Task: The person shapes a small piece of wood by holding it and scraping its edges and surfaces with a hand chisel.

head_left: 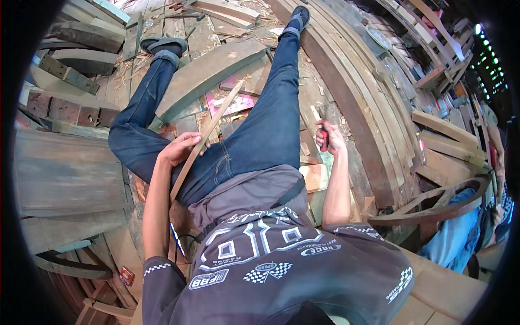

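My left hand (184,149) is closed around a long, thin wooden strip (218,115). The strip slants across my left thigh, its far tip pointing up and away between my legs and its near end by my waist. Out to the right, beside my right thigh, my right hand (332,138) grips a red-handled tool (324,141). The tool's working end is too small to make out. Beyond the strip, a thick curved plank (214,73) lies between my outstretched legs, and a pink sheet (238,104) is under the strip's far part.
Long curved beams (352,92) run along my right side. Stacked timber blocks (70,108) and a broad board (70,176) stand at the left. Wood shavings litter the plank floor. At the far right, a person in blue jeans (452,230) is beside a curved wooden frame (433,208).
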`<action>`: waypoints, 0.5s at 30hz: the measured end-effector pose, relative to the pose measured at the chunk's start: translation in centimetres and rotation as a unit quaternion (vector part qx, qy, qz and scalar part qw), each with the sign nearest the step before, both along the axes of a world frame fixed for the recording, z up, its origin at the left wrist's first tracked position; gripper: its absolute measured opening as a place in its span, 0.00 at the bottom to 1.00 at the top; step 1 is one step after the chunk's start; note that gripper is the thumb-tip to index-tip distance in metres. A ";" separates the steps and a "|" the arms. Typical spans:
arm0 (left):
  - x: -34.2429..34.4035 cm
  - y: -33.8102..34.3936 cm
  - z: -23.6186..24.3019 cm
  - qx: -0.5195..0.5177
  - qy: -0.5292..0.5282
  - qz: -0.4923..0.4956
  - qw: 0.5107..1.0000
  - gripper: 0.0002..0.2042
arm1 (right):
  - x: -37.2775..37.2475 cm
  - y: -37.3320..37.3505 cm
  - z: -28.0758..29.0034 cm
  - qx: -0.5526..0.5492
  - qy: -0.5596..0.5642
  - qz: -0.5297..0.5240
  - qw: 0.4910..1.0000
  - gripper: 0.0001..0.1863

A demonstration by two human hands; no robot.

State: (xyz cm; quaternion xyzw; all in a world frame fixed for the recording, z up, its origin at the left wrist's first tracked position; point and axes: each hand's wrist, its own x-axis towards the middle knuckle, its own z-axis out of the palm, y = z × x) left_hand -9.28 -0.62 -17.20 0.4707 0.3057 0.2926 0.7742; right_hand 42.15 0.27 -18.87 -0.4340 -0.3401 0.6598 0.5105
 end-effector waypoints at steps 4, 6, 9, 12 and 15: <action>0.1 0.3 0.0 -0.001 -0.014 -0.011 1.000 0.17 | 1.5 1.6 -1.1 0.001 -0.243 0.064 0.968 0.18; 0.0 -0.2 -0.2 -0.006 -0.018 -0.014 1.000 0.18 | 0.2 0.4 -1.0 0.049 0.039 -0.021 0.998 0.17; -0.1 0.1 -0.1 -0.007 -0.009 -0.002 1.000 0.18 | 0.6 1.8 -1.1 -0.013 -0.225 0.070 0.972 0.19; 0.0 0.0 0.0 -0.001 -0.010 -0.009 1.000 0.17 | 0.2 1.6 -0.7 -0.020 -0.223 0.059 0.973 0.15; -0.1 0.1 -0.1 0.004 0.000 -0.002 1.000 0.17 | -0.4 0.7 -0.6 0.010 0.040 -0.018 0.999 0.13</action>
